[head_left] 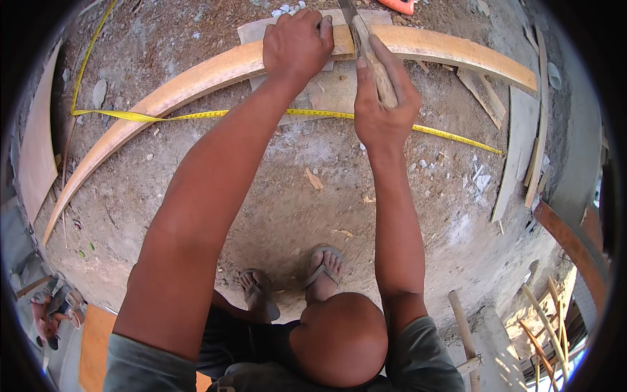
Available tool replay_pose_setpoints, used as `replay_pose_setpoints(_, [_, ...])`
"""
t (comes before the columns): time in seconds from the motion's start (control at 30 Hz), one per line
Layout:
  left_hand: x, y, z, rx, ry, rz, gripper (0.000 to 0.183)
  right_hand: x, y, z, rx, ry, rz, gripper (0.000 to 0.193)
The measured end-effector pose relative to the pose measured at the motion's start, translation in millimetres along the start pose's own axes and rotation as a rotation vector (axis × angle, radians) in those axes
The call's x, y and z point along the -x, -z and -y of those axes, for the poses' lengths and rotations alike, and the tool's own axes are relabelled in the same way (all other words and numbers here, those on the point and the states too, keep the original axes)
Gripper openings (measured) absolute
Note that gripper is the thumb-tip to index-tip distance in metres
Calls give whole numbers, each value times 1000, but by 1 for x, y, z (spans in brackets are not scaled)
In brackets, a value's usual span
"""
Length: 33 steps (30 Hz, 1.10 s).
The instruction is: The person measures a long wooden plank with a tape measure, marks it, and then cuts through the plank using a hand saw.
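Note:
A long, pale wooden plank point(196, 73) lies across the ground ahead of me, looking bent in this wide view. My left hand point(298, 44) is closed over it near its middle, pressing it from above. Just to the right, my right hand point(390, 98) is wrapped round the worn wooden handle of a tool point(379, 68) with a flat metal blade. That blade crosses the plank beside my left hand and runs out past the upper edge, so its full shape is hidden. Flat board pieces point(333, 91) lie beneath the plank.
A yellow tape measure point(457, 137) stretches over the dirt, passing under my forearms. An orange object point(400, 5) shows at the upper edge. Wood strips point(516, 153) lie at right, a thin board point(40, 137) at left. Another person point(49, 317) is at the far lower left.

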<state>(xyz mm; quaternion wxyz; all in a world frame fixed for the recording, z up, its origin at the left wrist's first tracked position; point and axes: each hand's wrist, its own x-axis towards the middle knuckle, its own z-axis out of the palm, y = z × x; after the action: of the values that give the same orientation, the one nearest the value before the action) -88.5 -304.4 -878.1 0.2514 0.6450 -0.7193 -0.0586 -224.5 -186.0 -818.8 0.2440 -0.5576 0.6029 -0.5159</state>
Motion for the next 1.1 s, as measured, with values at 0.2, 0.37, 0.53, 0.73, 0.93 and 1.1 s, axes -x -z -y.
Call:
replay_pose_setpoints(0.2, [9, 8, 19, -5, 3, -68, 30, 136, 102, 59, 86, -136, 112, 36])
replay_pose_setpoints(0.37, [6, 7, 3, 16, 7, -25, 29, 80, 66, 31, 31, -45, 23, 35])
replay_pose_setpoints(0.53, [20, -1, 5, 52, 16, 24, 28, 0, -9, 1, 23, 16, -6, 36])
replay_pose_setpoints(0.73, [5, 9, 10, 26, 29, 33, 28, 149, 125, 70, 89, -203, 143, 39])
replay_pose_setpoints(0.93, [2, 2, -11, 74, 40, 24, 28, -6, 4, 0, 52, 60, 5, 34])
replay_pose_setpoints(1.1, [9, 10, 9, -3, 34, 42, 29, 74, 44, 25, 24, -47, 45, 38])
